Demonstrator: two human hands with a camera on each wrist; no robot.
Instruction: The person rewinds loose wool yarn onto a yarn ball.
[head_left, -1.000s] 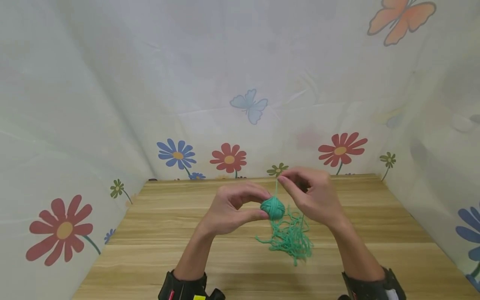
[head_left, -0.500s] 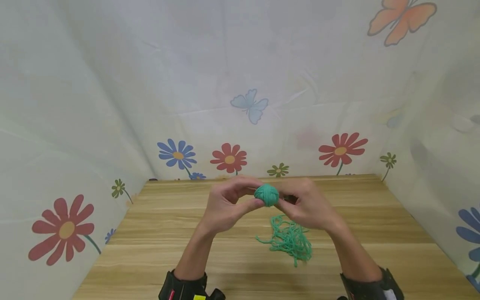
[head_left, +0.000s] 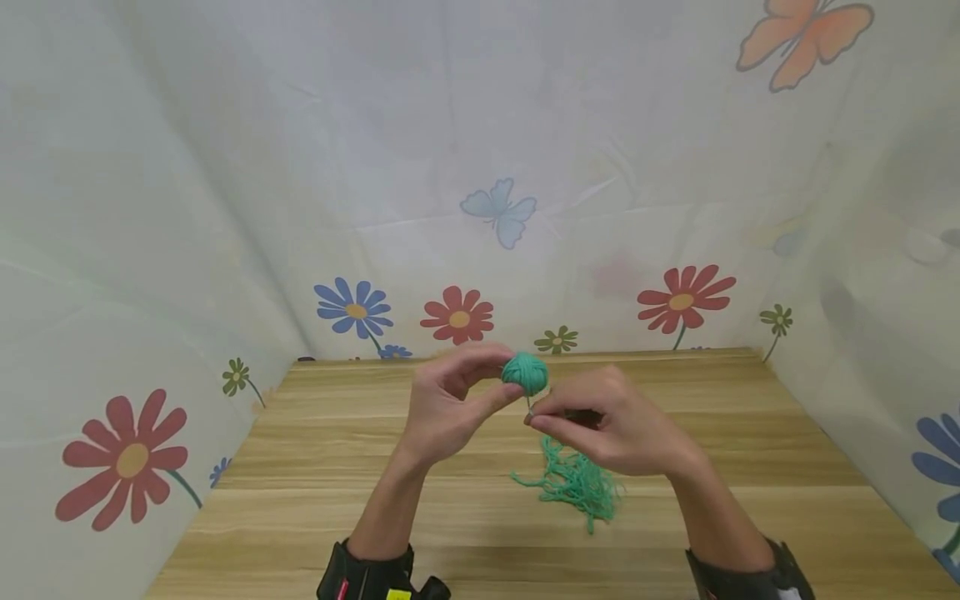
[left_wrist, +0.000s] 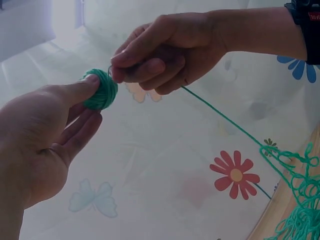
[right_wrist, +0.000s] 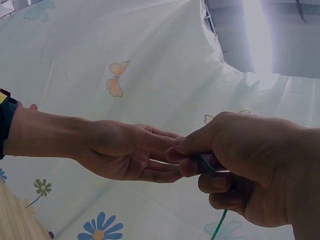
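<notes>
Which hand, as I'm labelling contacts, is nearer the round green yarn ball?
The left hand: it grips the round green yarn ball; the right hand, below and to the right of it in the head view, pinches a thin green yarn strand.

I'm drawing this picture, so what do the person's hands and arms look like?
The left hand and right hand are both bare. Further down the arms, the left black cuff has a yellow patch and a small red mark, and the right black cuff has a pale patch.
</notes>
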